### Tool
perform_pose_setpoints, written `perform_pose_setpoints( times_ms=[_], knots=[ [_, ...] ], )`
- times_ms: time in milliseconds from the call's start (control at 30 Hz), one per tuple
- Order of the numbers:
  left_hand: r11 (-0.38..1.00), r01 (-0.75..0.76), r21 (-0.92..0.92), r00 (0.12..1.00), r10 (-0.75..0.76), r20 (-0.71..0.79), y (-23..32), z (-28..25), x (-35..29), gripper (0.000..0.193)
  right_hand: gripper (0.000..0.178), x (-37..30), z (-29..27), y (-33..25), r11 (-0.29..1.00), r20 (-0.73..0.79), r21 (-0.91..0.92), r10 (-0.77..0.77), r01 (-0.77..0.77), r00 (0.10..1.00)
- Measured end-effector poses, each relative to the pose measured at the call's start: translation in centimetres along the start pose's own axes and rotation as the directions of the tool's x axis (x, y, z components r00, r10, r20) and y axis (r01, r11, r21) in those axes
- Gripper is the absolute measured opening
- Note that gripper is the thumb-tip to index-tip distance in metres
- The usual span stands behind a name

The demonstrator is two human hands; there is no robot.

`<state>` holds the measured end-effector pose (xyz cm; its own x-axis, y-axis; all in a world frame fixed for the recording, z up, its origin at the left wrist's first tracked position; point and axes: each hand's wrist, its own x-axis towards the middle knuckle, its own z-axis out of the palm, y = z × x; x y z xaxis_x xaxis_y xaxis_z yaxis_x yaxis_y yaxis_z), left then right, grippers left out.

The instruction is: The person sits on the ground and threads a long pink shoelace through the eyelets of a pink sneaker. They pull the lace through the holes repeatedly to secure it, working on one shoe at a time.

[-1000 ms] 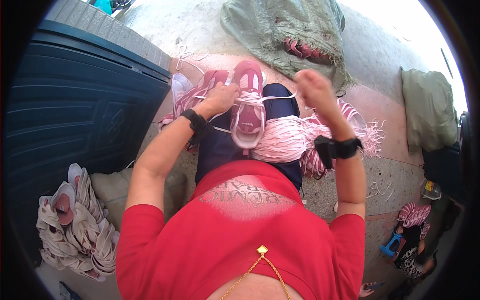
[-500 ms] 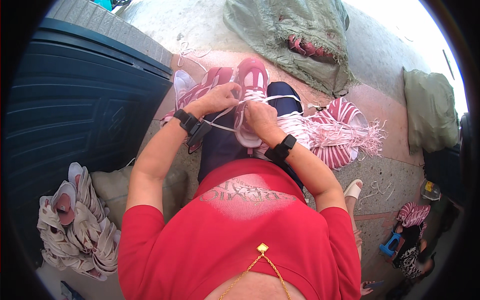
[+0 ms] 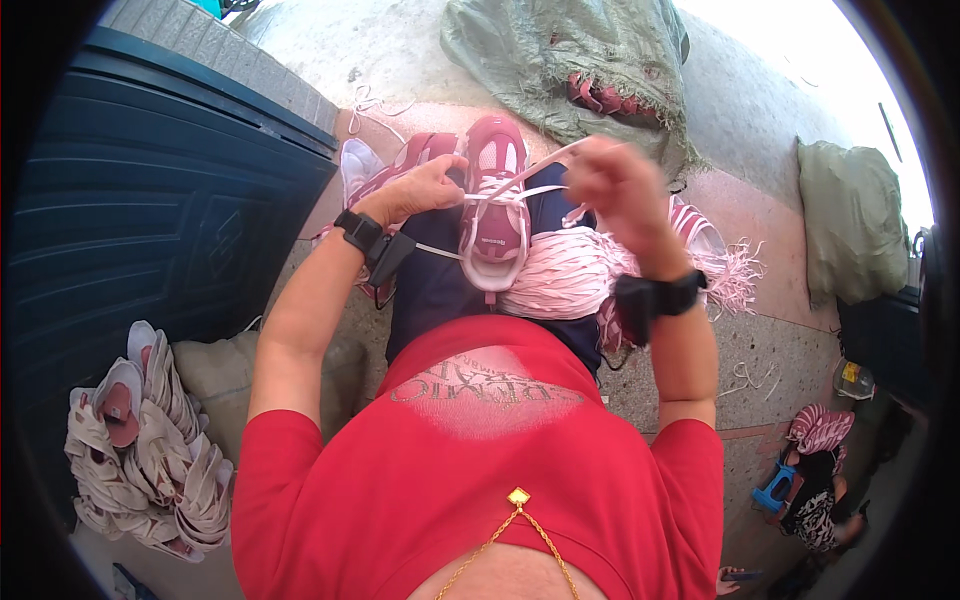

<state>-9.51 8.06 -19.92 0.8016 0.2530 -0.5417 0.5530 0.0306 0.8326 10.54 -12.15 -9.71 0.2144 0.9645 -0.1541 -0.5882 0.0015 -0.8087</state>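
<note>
A pink and white sneaker (image 3: pixel 495 232) rests across my dark-trousered lap, its toe pointing away from me. White shoelace (image 3: pixel 540 167) threads its upper eyelets. My left hand (image 3: pixel 422 190) is closed in a pinch on the lace at the shoe's left side. To the right of the shoe, raised and smeared by motion, my right hand (image 3: pixel 622 188) is closed on a lace end drawn taut from the eyelets. A thick bundle of pale pink laces (image 3: pixel 565 272) lies on my right thigh, partly under the right forearm.
More pink shoes (image 3: pixel 405 165) lie beyond my left hand. A torn green sack (image 3: pixel 570 60) with pink pieces showing stands ahead; another full sack (image 3: pixel 855 220) is at right. Beige shoe uppers (image 3: pixel 150 460) are heaped at lower left beside a blue door (image 3: pixel 170 190).
My right hand has moved up and right from the eyelets, pulling the lace out. The left hand has shifted slightly left, off the shoe's edge.
</note>
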Motion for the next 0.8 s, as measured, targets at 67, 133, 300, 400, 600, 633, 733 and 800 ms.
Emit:
perform_pose_setpoints(
  times_ms=[67,133,300,400,600,633,733,800],
  knots=[
    [0.999,-0.007,-0.044,1.000,0.008,0.029,0.9,0.4,0.5,0.055,0.029,-5.3,-0.3,-10.3,0.881,-0.057,0.314,-0.355,0.354,0.933],
    [0.996,-0.031,-0.081,0.999,0.034,0.036,1.9,1.4,1.1,0.058,0.027,-11.1,-2.6,-17.3,0.753,0.020,0.528,-0.473,0.392,0.881],
    [0.998,-0.034,0.048,0.997,0.037,-0.065,1.4,2.6,3.0,0.044,0.023,-18.5,-3.6,-21.9,0.721,-0.069,0.518,-0.502,0.461,0.862],
    [0.979,-0.046,0.197,0.994,0.064,-0.090,2.2,2.2,2.9,0.032,0.020,-22.8,-4.1,-23.2,0.707,-0.100,0.355,-0.621,0.611,0.777],
    [0.790,-0.183,0.585,0.976,0.219,0.009,2.8,3.0,3.0,0.020,0.015,-24.3,-5.8,-24.4,0.673,-0.159,0.166,-0.703,0.720,0.693],
    [0.786,-0.204,0.583,0.977,0.197,0.075,2.9,3.2,2.9,0.020,0.015,-24.0,-6.3,-24.5,0.673,-0.171,0.145,-0.705,0.725,0.689],
    [0.794,-0.220,0.567,0.969,0.112,0.219,2.5,3.2,3.7,0.023,0.013,-21.7,-7.0,-24.4,0.707,-0.114,-0.027,-0.705,0.707,0.700],
    [0.800,-0.255,0.543,0.952,0.108,0.287,2.5,2.8,3.8,0.028,0.018,-20.4,-8.5,-24.1,0.757,-0.053,0.074,-0.648,0.650,0.760]
  ],
)
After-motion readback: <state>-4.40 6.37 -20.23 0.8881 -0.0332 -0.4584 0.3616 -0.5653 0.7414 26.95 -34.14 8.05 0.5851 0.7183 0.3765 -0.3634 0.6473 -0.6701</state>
